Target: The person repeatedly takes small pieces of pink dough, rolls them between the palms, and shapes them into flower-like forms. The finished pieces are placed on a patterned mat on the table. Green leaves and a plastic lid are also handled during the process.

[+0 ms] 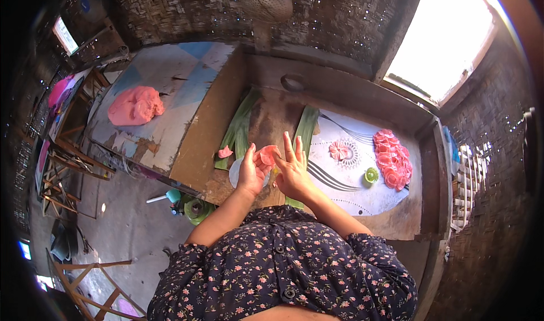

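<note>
A thin, flattened piece of pink dough (267,152) is held up between my two hands, above the near edge of the wooden tray-like table. My left hand (251,172) cups it with fingers curled around its left and lower side. At its right edge, the bent index finger and thumb of my right hand (293,171) meet the dough, while the other fingers stretch out. A small pink lump (225,152) lies on a green leaf strip (241,125) left of my hands. Partly behind my left hand is a pale round piece (234,175).
On a white patterned sheet (334,179) at right are a pink flower-shaped piece (339,150), a green ring-shaped thing (371,176) and a heap of pink pieces (392,161). A large pink dough mass (136,105) rests on the raised board (175,103). Wooden walls (340,91) border the table.
</note>
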